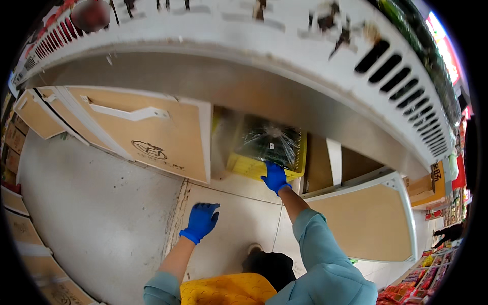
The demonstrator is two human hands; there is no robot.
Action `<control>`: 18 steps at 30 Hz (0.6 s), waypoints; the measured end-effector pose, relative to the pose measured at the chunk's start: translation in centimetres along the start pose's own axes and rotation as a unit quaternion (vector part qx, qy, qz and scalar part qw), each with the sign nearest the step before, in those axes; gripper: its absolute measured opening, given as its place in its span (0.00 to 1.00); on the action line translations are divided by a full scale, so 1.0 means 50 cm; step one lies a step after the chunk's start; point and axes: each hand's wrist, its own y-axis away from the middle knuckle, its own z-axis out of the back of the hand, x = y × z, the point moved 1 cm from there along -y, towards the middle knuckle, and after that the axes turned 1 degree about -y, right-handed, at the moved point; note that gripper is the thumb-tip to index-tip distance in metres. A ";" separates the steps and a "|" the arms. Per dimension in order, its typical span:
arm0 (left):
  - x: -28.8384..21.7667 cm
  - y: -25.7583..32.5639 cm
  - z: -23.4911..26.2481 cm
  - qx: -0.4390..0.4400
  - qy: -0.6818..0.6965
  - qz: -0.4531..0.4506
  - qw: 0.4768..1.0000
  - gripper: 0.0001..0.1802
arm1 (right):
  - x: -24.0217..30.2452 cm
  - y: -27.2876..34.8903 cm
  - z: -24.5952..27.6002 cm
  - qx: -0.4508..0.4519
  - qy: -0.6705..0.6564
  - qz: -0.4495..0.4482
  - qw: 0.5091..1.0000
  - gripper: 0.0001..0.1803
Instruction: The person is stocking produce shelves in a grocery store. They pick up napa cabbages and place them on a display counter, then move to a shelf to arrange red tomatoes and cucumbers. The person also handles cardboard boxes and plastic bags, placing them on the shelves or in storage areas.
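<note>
My right hand (276,177), in a blue glove, reaches into an opened cabinet under the display stand. Its fingers hook over the near rim of a yellow plastic crate (245,166). Inside the crate lies a dark green bundle (269,144) under clear, crinkled plastic wrap with a small white label; what it holds cannot be made out. My left hand (202,220), also blue-gloved, hangs over the floor with nothing in it, fingers stretched to the right and thumb apart.
A wooden cabinet door (363,221) with a white frame stands swung out on the right. Another white-framed panel (140,127) borders the opening on the left. The stand's metal edge (213,76) overhangs the crate. A yellow patterned thing (229,290) sits at the lower edge.
</note>
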 end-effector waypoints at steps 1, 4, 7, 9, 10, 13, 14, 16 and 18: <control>0.012 -0.023 -0.010 -0.009 -0.051 -0.056 0.997 0.16 | 0.002 -0.015 -0.023 0.020 0.000 -0.028 0.999 0.40; 0.030 -0.133 -0.021 0.005 -0.362 -0.245 0.899 0.19 | 0.016 -0.026 -0.067 0.010 0.028 -0.079 0.996 0.41; 0.061 -0.219 -0.034 0.170 -0.658 -0.288 0.675 0.19 | 0.019 0.001 -0.070 -0.064 0.039 -0.052 0.996 0.41; 0.087 -0.224 -0.047 0.249 -0.721 -0.267 0.589 0.19 | 0.009 0.017 -0.061 -0.090 0.034 -0.028 0.995 0.40; 0.093 -0.208 -0.058 0.243 -0.714 -0.250 0.607 0.18 | 0.006 0.022 -0.058 -0.083 0.028 -0.021 0.996 0.40; 0.109 -0.066 -0.033 0.088 -0.631 -0.247 0.730 0.15 | 0.001 0.016 -0.044 -0.070 0.022 -0.042 0.996 0.37; 0.109 -0.005 -0.009 0.026 -0.587 -0.277 0.760 0.15 | 0.010 0.009 -0.040 -0.076 0.016 -0.043 0.996 0.35; 0.103 0.124 0.051 0.056 -0.426 -0.273 0.861 0.13 | 0.051 -0.021 -0.034 -0.049 -0.078 -0.033 0.995 0.32; 0.089 0.248 0.107 0.021 -0.250 -0.171 0.953 0.13 | 0.116 -0.061 -0.028 -0.052 -0.120 0.029 0.991 0.28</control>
